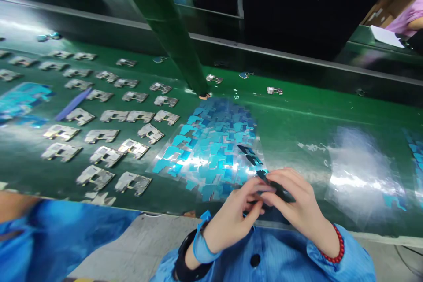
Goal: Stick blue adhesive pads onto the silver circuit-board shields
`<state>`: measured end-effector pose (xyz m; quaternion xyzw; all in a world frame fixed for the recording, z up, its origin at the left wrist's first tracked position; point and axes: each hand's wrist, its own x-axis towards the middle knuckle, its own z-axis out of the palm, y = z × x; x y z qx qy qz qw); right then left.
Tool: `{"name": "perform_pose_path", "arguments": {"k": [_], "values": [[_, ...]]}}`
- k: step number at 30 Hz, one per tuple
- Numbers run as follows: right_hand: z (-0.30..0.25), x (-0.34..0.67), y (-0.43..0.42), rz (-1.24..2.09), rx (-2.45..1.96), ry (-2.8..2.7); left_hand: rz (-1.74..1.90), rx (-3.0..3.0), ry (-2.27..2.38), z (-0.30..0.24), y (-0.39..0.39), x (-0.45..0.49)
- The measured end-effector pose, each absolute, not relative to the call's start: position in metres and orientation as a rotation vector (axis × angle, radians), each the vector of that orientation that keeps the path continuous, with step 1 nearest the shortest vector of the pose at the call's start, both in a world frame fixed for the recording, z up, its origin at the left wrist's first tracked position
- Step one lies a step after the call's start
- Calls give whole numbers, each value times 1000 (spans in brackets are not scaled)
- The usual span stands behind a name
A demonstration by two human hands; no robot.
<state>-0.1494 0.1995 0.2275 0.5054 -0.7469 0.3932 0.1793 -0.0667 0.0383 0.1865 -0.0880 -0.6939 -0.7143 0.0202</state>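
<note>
My left hand (243,209) and my right hand (294,196) meet over the near edge of the green bench, fingertips pinched close together. Between them a strip of dark, blue-edged film pieces (251,155) runs up and to the left; its lower end is by my right fingertips. What my left fingers pinch is hidden. Just beyond my hands lie clear sheets carrying many cut-out blue film stickers (211,154). A blue wrist strap (202,244) is around my left wrist, and red beads (336,246) circle my right.
Rows of metallic circuit boards (105,155) cover the left of the bench (291,128), with a purple tool (73,105) among them. A green post (172,26) rises behind the stickers. Right lies a shiny clear sheet (360,172). A co-worker's blue sleeve (76,224) is at lower left.
</note>
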Motion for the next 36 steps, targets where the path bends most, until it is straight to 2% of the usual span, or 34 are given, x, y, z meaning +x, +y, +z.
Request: {"name": "perform_pose_path", "arguments": {"k": [5, 11, 13, 15, 17, 22, 24, 26, 29, 31, 36], "values": [[238, -154, 200, 1314, 1331, -2200, -2121, -345, -2322, 193, 36, -67], [233, -188, 217, 2064, 452, -2095, -2371, -236, -2117, 194, 34, -74], [231, -199, 225, 2156, 260, -1956, -2373, -170, -2164, 194, 34, -81], [233, -201, 232, 2114, 209, -1863, -2265, -62, -2273, 192, 35, -89], [239, -196, 239, 1866, 332, -1826, -2069, 89, -2344, 191, 37, -95], [257, -167, 243, 739, 1065, -1686, -1455, 292, -2197, 211, 49, -88], [262, -158, 238, 484, 1285, -1640, -1643, 171, -2194, 225, 55, -81], [265, -153, 233, 367, 1432, -1630, -1895, 24, -2149, 239, 59, -78], [266, -152, 232, 390, 1511, -1662, -1897, -50, -2165, 251, 60, -80], [268, -156, 239, 532, 1435, -1760, -1809, -70, -2236, 256, 58, -81], [278, -167, 262, 1244, 1209, -2241, -1867, -186, -2202, 263, 59, -85]]}}
